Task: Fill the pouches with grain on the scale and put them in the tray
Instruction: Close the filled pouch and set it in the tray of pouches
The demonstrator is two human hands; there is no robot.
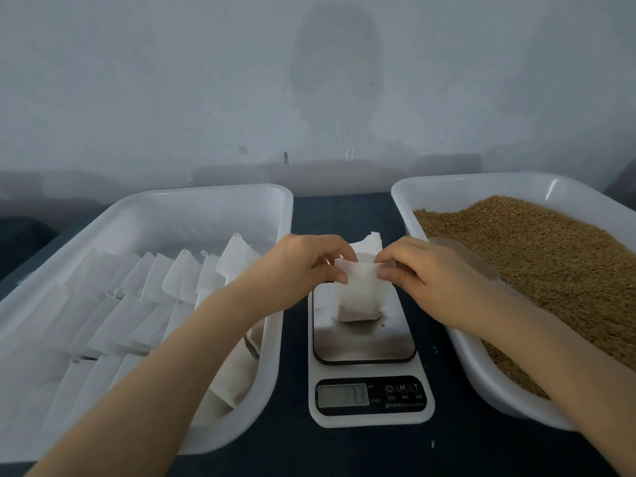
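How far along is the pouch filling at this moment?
Done: a few filled pouches seem to lie at the near right of the left tray. In hand: the left hand and right hand pinch the mouth of a part-filled pouch standing on the scale. Left: rows of flat pouches look empty; grain is plentiful.

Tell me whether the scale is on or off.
On: the display shows digits, with the pouch resting on the scale.

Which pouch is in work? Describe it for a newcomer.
Find the scale between left tray and grain tray. On it sits one pouch, pinched by left hand and right hand. Unlike the pouches lying in the left tray, it stands upright.
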